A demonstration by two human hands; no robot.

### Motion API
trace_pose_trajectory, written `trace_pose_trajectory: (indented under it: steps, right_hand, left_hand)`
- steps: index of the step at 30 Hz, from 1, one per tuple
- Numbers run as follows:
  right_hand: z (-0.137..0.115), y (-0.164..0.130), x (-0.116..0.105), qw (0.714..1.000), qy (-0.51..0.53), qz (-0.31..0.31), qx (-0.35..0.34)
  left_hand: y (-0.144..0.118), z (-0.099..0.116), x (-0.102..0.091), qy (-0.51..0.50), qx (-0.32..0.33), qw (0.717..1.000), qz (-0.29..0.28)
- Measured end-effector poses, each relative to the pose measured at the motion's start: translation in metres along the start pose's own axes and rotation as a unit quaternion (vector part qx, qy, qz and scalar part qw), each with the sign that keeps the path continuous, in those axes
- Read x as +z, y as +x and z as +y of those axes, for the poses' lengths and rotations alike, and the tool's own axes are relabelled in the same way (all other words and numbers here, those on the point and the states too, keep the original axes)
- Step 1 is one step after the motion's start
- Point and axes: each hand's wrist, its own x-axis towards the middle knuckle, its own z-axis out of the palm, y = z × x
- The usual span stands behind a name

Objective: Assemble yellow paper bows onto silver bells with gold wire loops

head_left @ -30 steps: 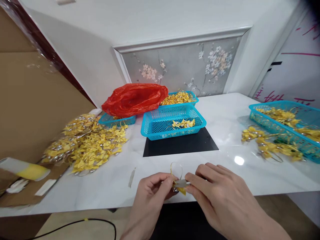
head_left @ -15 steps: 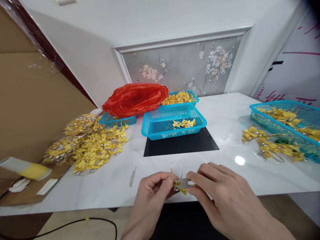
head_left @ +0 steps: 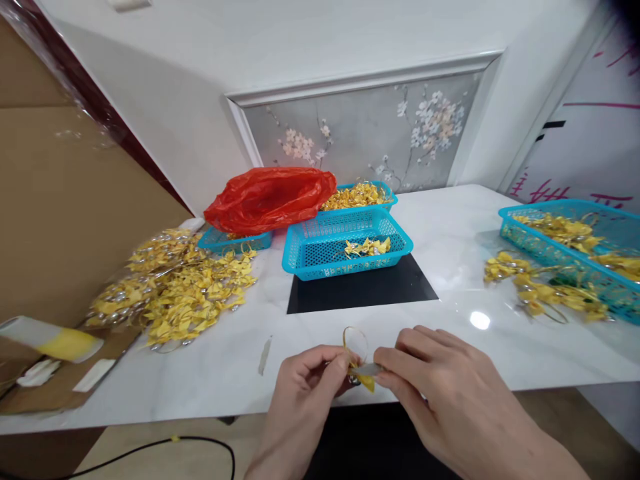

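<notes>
Near the table's front edge, my left hand (head_left: 313, 383) pinches a yellow flower ornament (head_left: 367, 383) between thumb and fingers. A thin gold wire hoop (head_left: 356, 328) rises from the ornament, and something dark and shiny shows beneath. My right hand (head_left: 440, 383) is closed on a small flat grey metal tool (head_left: 369, 369), held between thumb and forefinger. The tool's tip reaches the ornament beside my left fingertips. Most of the tool is hidden in my right hand, so its exact kind cannot be made out.
Ahead, a blue basket (head_left: 295, 272) with a few yellow ornaments stands on a black mat (head_left: 360, 291). Behind it are a red plastic bag (head_left: 270, 200) and a filled basket (head_left: 395, 198). Yellow ornaments (head_left: 195, 300) heap at left; another basket (head_left: 530, 237) stands right.
The metal tool has turned in my right fingers, from its broad face to a narrower side. The ornament and hoop have shifted slightly; both hands stay nearly in place.
</notes>
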Motion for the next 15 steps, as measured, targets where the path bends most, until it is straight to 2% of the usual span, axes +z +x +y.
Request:
trace_pose_trajectory:
  steps: [4,9,12,15]
  right_hand:
    - [-0.001,-0.002,-0.003,1.0,-0.006,-0.001,0.002]
    - [0.007,-0.004,-0.012,0.999,0.016,-0.035,0.021]
    - [0.033,-0.006,-0.009,0.997,-0.007,0.016,0.081]
    - [0.071,-0.007,0.007,0.979,-0.132,0.048,0.144]
  left_hand:
    - [-0.001,0.001,0.002,-0.011,0.002,1.0,0.017]
    - [-0.001,0.002,0.003,-0.024,0.0,0.999,0.035]
    - [-0.001,0.003,0.001,-0.039,-0.002,0.998,0.049]
    - [-0.001,0.004,-0.001,-0.054,-0.006,0.997,0.056]
